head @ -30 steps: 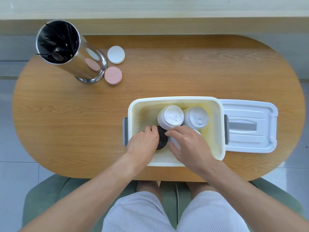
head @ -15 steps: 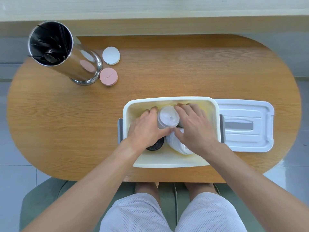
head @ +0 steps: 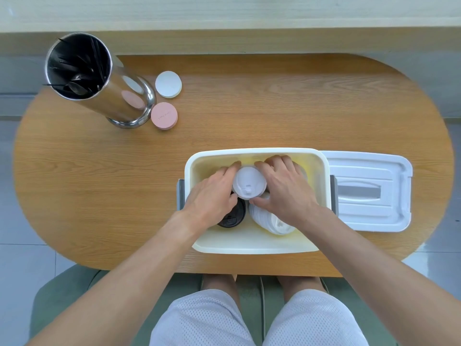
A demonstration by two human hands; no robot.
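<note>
A cream plastic bin (head: 252, 247) stands on the wooden table near its front edge. Inside it stands a stack of white cup lids (head: 249, 182). My left hand (head: 212, 196) and my right hand (head: 284, 188) curl round this stack from either side. A black lid (head: 234, 216) lies below the stack, partly under my left hand. Another stack of white lids (head: 272, 221) lies tilted under my right wrist. A further white stack behind my right hand is almost hidden.
The bin's white lid (head: 369, 191) lies flat to the right of the bin. A steel canister of black cutlery (head: 99, 83) stands at the far left, with a white coaster (head: 168, 84) and a pink coaster (head: 164, 116) beside it.
Both hands moved from the black lid and the tilted stack at the front of the bin to the upright white stack and closed round it.
</note>
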